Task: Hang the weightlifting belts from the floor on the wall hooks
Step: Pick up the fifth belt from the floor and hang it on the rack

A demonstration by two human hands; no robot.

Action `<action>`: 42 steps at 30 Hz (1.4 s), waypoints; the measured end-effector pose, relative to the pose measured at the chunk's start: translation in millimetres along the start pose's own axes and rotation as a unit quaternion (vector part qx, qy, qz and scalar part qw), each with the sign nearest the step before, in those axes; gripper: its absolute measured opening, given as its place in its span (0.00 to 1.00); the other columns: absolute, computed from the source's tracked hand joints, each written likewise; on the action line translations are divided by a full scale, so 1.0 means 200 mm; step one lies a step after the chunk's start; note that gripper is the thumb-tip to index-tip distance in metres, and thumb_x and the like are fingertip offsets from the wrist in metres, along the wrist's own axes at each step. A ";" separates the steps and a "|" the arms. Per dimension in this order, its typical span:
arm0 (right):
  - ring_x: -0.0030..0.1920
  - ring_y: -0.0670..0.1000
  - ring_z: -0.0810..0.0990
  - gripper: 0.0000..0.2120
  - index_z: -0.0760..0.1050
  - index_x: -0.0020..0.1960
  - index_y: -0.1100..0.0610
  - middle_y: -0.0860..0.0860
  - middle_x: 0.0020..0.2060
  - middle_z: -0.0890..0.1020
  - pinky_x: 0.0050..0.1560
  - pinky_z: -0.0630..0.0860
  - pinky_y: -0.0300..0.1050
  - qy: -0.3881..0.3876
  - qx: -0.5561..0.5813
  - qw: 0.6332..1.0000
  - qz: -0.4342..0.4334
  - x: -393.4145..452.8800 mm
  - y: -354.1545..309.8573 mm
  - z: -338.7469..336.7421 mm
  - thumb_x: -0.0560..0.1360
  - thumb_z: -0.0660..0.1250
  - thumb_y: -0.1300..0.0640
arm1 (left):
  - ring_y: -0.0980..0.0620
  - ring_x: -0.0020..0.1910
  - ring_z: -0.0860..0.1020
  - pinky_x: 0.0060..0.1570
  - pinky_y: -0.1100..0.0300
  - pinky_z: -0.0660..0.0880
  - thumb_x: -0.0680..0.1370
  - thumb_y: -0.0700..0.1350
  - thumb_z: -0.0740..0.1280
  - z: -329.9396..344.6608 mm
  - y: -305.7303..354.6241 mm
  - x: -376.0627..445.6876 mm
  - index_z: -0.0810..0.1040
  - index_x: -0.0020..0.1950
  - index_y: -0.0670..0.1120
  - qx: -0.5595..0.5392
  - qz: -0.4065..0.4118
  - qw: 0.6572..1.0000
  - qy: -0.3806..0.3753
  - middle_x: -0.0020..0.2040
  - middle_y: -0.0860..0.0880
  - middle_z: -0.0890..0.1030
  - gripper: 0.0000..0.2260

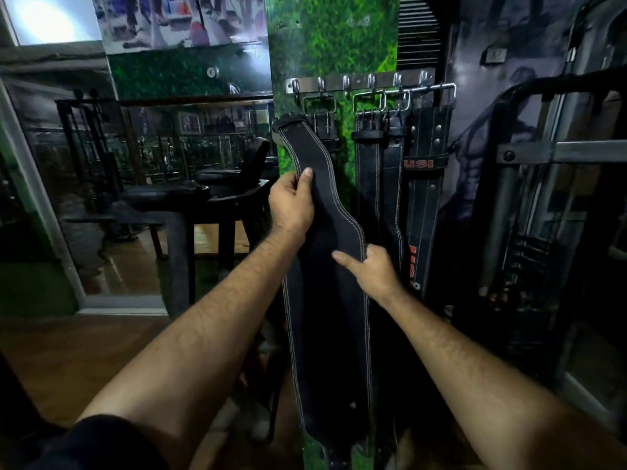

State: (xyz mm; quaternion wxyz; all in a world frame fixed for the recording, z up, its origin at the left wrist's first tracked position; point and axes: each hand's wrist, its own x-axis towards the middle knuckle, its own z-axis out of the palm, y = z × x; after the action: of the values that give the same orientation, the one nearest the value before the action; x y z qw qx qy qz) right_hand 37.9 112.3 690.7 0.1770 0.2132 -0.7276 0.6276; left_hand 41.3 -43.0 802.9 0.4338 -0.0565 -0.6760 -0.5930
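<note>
Left hand: the left hand (291,205) is gripping the left edge of a black belt (325,300) in its upper part, thumb lying across the front face, fingers wrapping behind, so it is clamped on the belt
Right hand: the right hand (371,271) is pinching the same belt's right edge lower down, thumb pressing on the front and fingers curling round the edge, so it too is closed on the belt
Black belt: it is hanging lengthwise between the hands in front of the green panel (334,39), its white-stitched face turning towards the camera, its folded top end (288,122) rising just below and left of the hook rail (356,81); I cannot tell whether that end is touching a hook
Lower end of the belt: it is trailing down past both forearms towards the bottom of the view, where it is getting too dark to make out
Hook rail: a metal strip with a row of hooks is sitting on the green panel
Hung belts: several dark belts (376,171) are hanging from the hooks by their metal buckles, just right of the held one; the rightmost one (424,184) is showing red lettering
Surroundings: a dark bench (190,198) is standing to the left and a black metal frame (543,157) to the right
</note>
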 end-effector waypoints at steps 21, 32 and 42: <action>0.60 0.55 0.83 0.46 0.75 0.67 0.58 0.54 0.58 0.84 0.61 0.80 0.54 -0.114 0.022 0.985 0.126 0.10 -0.18 0.09 0.60 0.77 0.30 | 0.55 0.29 0.64 0.32 0.60 0.64 0.80 0.50 0.66 -0.21 0.32 0.30 0.65 0.29 0.46 0.042 -0.108 0.987 0.115 0.29 0.53 0.67 0.21; 0.44 0.51 0.86 0.24 0.79 0.51 0.62 0.55 0.46 0.85 0.47 0.85 0.48 -0.357 -0.177 0.889 0.225 -0.08 -0.10 -0.06 0.66 0.81 0.46 | 0.47 0.38 0.75 0.42 0.57 0.74 0.78 0.54 0.68 -0.28 0.23 0.20 0.71 0.32 0.46 0.067 -0.153 0.980 0.107 0.35 0.49 0.76 0.19; 0.51 0.50 0.84 0.34 0.81 0.58 0.53 0.52 0.53 0.84 0.54 0.80 0.51 -0.249 0.200 0.914 0.250 0.15 -0.48 -0.03 0.74 0.56 0.26 | 0.48 0.32 0.76 0.35 0.58 0.73 0.73 0.46 0.72 -0.26 0.36 0.00 0.81 0.46 0.41 -0.040 -0.209 0.977 0.016 0.32 0.47 0.77 0.09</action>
State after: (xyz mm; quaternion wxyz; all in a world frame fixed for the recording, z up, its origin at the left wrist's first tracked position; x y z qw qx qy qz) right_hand 62.4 103.5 787.7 -0.2190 0.2046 -0.6370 0.7102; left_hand 110.3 -65.7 852.0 0.3079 0.0779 -0.6415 -0.6982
